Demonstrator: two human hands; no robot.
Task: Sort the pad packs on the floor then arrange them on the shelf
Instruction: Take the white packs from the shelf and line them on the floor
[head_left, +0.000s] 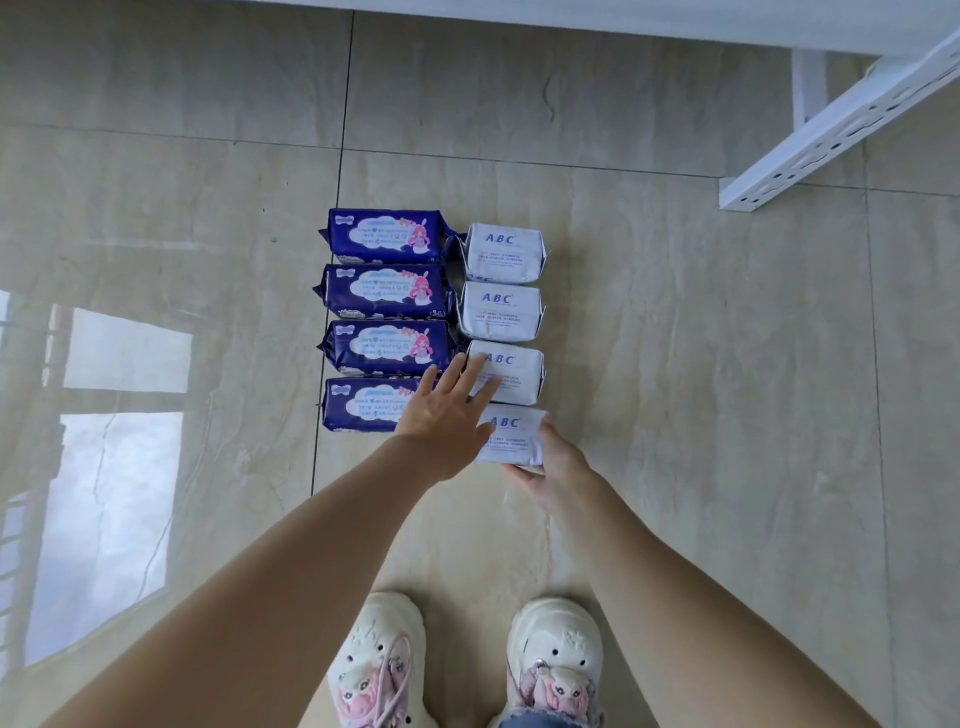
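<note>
Four purple packs (387, 321) stacked toward 12 o'clock: deep violet wrap, pale blue cloud panel, pink-haired cartoon figure at each pack's 3 o'clock end. Four white packs (503, 340) at 3 o'clock of them: plain white wrap, blue "ABC" lettering, small blue print under it. Floor (701, 364): glossy beige tile, marbled veining, thin dark grout lines, pale blue-grey window reflection at 9 o'clock. Shelf (831, 124) at 1 o'clock: white. Shoes (467, 670) at 6 o'clock: cream, pink charms and laces.
</note>
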